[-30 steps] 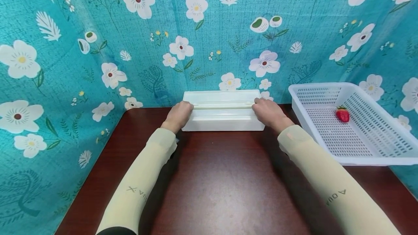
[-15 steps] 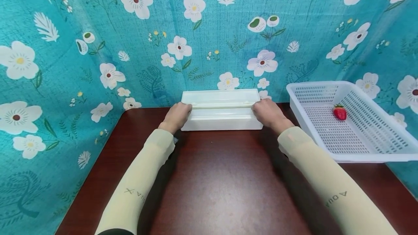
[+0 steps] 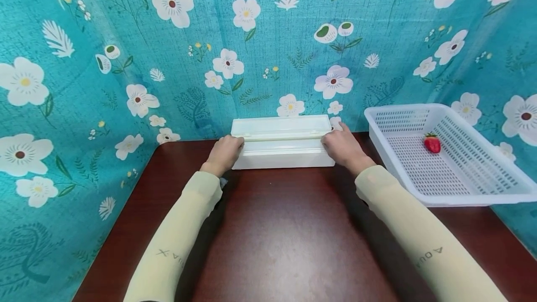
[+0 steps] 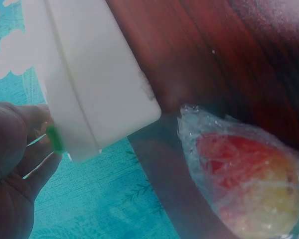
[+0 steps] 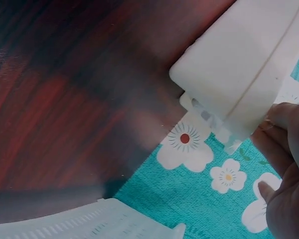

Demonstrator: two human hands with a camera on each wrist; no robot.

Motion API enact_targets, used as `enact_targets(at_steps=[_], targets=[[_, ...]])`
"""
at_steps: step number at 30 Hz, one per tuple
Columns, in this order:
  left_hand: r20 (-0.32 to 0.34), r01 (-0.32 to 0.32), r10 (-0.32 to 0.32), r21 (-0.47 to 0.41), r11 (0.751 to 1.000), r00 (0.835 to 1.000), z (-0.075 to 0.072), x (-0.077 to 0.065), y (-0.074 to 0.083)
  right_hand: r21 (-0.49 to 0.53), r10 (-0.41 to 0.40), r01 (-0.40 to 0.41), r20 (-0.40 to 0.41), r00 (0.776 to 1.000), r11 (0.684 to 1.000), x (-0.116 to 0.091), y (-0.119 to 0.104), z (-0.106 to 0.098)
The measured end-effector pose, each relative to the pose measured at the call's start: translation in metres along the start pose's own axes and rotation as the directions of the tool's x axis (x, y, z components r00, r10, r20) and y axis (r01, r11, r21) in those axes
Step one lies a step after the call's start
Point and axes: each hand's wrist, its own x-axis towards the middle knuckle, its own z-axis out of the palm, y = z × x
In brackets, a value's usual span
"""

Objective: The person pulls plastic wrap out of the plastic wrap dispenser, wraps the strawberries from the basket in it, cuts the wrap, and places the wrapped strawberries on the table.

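Observation:
A long white cling film dispenser [image 3: 285, 158] stands at the back of the table, with a pale yellow strip [image 3: 287, 137] along its top. My left hand [image 3: 225, 151] grips its left end; in the left wrist view the fingertips meet a small green piece [image 4: 55, 138] there. At the opposite end my right hand [image 3: 344, 147] holds on with curled fingers, while one digit sticks up. Crinkled clear film [image 5: 217, 127] shows beside that end in the right wrist view. A red and yellow fruit [image 4: 251, 181] wrapped in clear film lies near the left wrist, mostly hidden by the forearm in the head view.
On the right stands a white perforated plastic basket [image 3: 461, 199] holding a red strawberry [image 3: 432, 143]. A floral turquoise cloth [image 3: 260, 50] hangs right behind the dark red-brown table [image 3: 277, 227].
One digit of my right hand has risen away from the dispenser's end. Both hands keep their places at the ends, and the head view has shifted slightly.

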Motion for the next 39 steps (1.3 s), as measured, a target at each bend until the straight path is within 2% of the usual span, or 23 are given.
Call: enact_targets(at_steps=[8,11,15,20,28,39], targets=[[0.013,-0.001,0.001,0.004,1.000,1.000,-0.006,-0.005,0.002,0.035,-0.044,0.046,-0.031,0.999,0.998,-0.007,0.000,-0.004],[0.021,-0.003,0.003,0.011,1.000,1.000,-0.008,-0.007,0.003,0.092,-0.011,0.012,-0.011,1.000,0.996,-0.009,0.000,-0.007],[0.036,-0.003,0.002,0.022,1.000,0.999,-0.010,-0.009,0.005,0.166,0.054,-0.063,0.054,0.997,0.984,-0.012,-0.002,-0.012],[0.026,-0.011,0.010,0.033,0.999,1.000,-0.011,-0.013,0.005,0.195,0.069,-0.083,0.078,0.995,0.977,-0.014,-0.004,-0.015],[0.003,-0.046,0.046,0.038,0.998,0.999,-0.014,-0.021,0.003,0.178,0.048,-0.061,0.078,0.996,0.982,-0.017,-0.003,-0.017],[-0.013,-0.073,0.073,0.036,0.997,0.997,-0.017,-0.025,0.003,0.141,0.007,-0.016,0.061,0.998,0.990,-0.021,-0.002,-0.022]])
